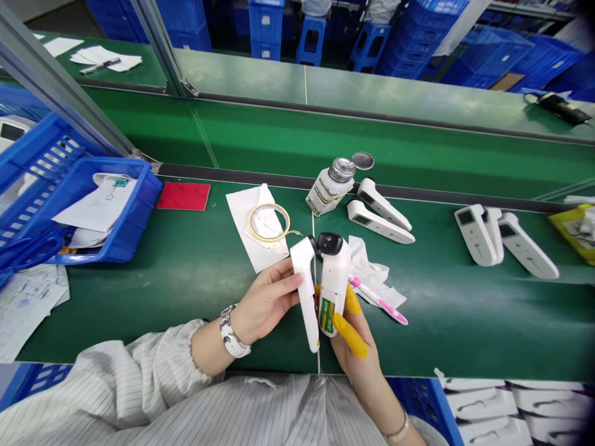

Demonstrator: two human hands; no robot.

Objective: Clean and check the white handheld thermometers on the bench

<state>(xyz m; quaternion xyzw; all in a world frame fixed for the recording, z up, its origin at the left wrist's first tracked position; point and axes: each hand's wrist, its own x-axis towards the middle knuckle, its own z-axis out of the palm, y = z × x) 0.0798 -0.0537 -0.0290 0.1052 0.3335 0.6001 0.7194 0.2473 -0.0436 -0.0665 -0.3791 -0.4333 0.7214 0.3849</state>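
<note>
My left hand (270, 298) is closed around a white handheld infrared thermometer (304, 291), held upright and seen side-on. Right beside it, my right hand (356, 334) grips a second white thermometer (335, 272) with a black head. Its battery compartment is uncovered, and green batteries (327, 314) show inside. Yellow finger cots cover some fingers of my right hand. Behind that hand lie a pink-and-white toothbrush (379, 301) and crumpled white tissue (370, 263). Beyond my left hand, a roll of tape (269, 222) rests on white paper (240, 214).
A bottle with a metal top (331, 186) stands near two thermometers (380, 222). More thermometers (478, 235) lie at the right, near a yellow container (574, 232). On the left are a red pad (183, 196), a blue bin (134, 210) of papers and blue scissors (32, 248).
</note>
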